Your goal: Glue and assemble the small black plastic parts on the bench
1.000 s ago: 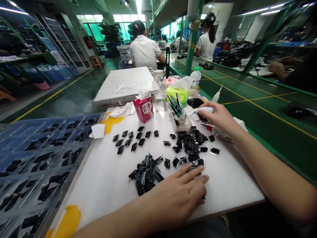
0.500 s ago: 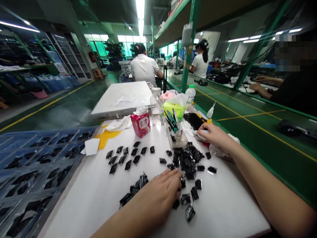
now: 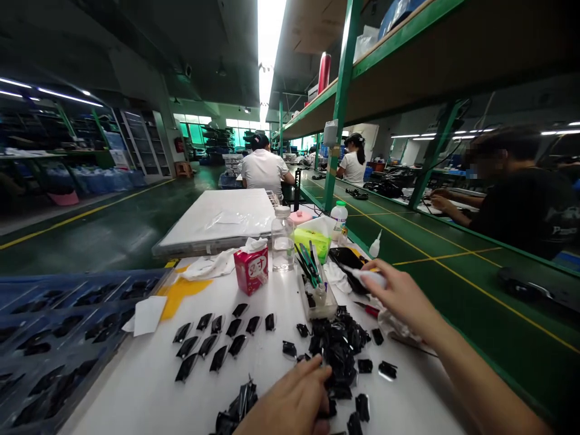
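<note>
My right hand is closed around a small white squeeze bottle with a thin nozzle, which points left over a black phone. Near the front of the white table, my left hand rests at the left edge of a heap of small black plastic parts. Its fingers are bent and close together, and their tips are partly hidden, so I cannot make out what they hold. A second black pile lies left of this hand. Several black pieces with clear edges lie spaced out in rows farther left.
Blue divided trays of black parts stand on the left. Behind the heap are a tool holder, a red tissue box, a clear jar and a red-handled blade. A green shelf post rises behind; co-workers sit beyond.
My right hand has lifted the white squeeze bottle off the cloth, its nozzle now showing. My left hand stays by the heap. The view has tilted upward, so the table sits lower.
</note>
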`<state>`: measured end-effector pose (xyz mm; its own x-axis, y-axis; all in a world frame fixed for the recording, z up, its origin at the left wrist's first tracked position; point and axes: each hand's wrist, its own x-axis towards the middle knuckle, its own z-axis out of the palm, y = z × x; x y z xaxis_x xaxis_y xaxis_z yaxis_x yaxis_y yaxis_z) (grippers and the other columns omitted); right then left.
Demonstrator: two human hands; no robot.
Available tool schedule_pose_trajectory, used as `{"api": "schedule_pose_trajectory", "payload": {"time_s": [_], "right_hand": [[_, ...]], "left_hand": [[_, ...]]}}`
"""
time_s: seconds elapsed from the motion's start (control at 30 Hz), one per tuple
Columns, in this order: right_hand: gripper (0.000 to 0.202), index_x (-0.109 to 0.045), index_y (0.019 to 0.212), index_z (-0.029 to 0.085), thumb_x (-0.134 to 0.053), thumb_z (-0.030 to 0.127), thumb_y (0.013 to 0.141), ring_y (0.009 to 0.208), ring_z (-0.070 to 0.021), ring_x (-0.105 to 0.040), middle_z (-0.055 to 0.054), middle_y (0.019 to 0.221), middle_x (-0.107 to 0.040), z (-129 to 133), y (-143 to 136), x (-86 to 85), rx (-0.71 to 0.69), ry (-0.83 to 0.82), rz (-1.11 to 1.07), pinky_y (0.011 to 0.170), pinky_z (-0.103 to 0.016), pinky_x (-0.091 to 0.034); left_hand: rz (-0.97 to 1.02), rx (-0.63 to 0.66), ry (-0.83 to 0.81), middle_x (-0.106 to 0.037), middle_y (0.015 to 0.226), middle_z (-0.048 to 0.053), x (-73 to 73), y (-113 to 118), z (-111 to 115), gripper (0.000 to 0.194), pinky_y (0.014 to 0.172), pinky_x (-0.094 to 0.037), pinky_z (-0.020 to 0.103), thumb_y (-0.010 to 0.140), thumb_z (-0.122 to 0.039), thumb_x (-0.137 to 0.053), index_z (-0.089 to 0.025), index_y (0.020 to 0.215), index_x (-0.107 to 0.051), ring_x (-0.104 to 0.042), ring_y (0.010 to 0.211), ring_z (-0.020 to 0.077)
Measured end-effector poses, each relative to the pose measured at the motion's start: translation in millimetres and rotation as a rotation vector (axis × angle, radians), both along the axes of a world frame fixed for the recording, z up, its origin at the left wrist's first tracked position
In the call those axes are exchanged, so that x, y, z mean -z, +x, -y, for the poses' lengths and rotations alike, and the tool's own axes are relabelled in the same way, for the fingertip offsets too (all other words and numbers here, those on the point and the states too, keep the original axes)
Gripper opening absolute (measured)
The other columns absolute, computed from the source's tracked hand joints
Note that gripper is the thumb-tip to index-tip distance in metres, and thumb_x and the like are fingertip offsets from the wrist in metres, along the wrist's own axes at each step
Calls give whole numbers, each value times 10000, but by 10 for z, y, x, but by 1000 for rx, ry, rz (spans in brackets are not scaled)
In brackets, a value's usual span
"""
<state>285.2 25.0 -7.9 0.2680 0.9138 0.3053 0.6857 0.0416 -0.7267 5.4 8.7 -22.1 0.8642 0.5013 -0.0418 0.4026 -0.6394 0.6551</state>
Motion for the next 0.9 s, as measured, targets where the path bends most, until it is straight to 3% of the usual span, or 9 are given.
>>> {"api": "schedule_pose_trajectory", "payload": {"time_s": [0.07, 0.13, 0.2, 0.3, 0.5, 0.7, 0.8, 0.9], "right_hand": [[306, -556, 1057, 252, -545, 495, 870, 485, -150, -493, 19, 671, -596, 109, -88, -87, -26, 75, -150, 473, -296, -419], [379, -496, 1131, 281, -526, 549, 865, 497, -159, -510, 21, 693, -582, 214, -235, -126, -86, 129, -289, 449, -297, -428], [361, -485, 1101, 301, -581, 531, 841, 452, -147, -465, 46, 628, -518, 321, -420, -123, -154, 157, -448, 395, -275, -372], [282, -501, 1004, 316, -688, 395, 806, 413, -125, -393, 69, 578, -440, 486, -681, -87, -239, 156, -723, 370, -248, -263], [146, -577, 903, 313, -684, 370, 821, 396, -95, -358, 63, 568, -437, 609, -821, -54, -331, 178, -901, 360, -224, -256], [200, -710, 858, 285, -640, 471, 832, 377, -110, -364, 46, 450, -390, 569, -767, -75, -451, 130, -879, 330, -229, -324], [256, -720, 763, 279, -646, 519, 813, 347, -100, -315, 55, 426, -317, 592, -772, -81, -463, 72, -885, 306, -226, -294], [290, -734, 732, 270, -646, 538, 803, 346, -93, -334, 33, 461, -406, 626, -773, -94, -446, 45, -816, 313, -239, -262]], "left_hand": [[139, -190, -132, -717, 1026, 141, -65, -15, 47, 186, 853, -544, 386, 885, -270, -507, -169, 965, -641, -670, 972, 285], [266, -374, -435, -685, 775, 58, -141, -16, 81, 196, 674, -552, 310, 881, -333, -548, -164, 942, -627, -651, 689, 187], [391, -469, -762, -661, 727, 11, -194, -1, 89, 225, 611, -532, 248, 843, -337, -631, -156, 976, -637, -610, 608, 125], [495, -529, -1021, -704, 776, 23, -199, 27, 71, 265, 614, -538, 221, 810, -301, -701, -128, 1008, -665, -634, 621, 103], [579, -513, -1288, -750, 1045, 99, -178, 25, 66, 309, 824, -563, 253, 887, -236, -664, -121, 1173, -644, -722, 913, 162], [614, -451, -1468, -744, 1016, 76, -172, 0, 94, 289, 853, -565, 263, 871, -99, -658, -139, 1157, -648, -712, 959, 163], [603, -418, -1465, -728, 947, 51, -164, 22, 114, 326, 810, -568, 258, 840, -85, -689, -153, 1154, -641, -722, 886, 158], [550, -455, -1375, -720, 883, 52, -183, 61, 135, 317, 770, -562, 248, 830, -125, -709, -140, 1137, -631, -724, 849, 166]]}}
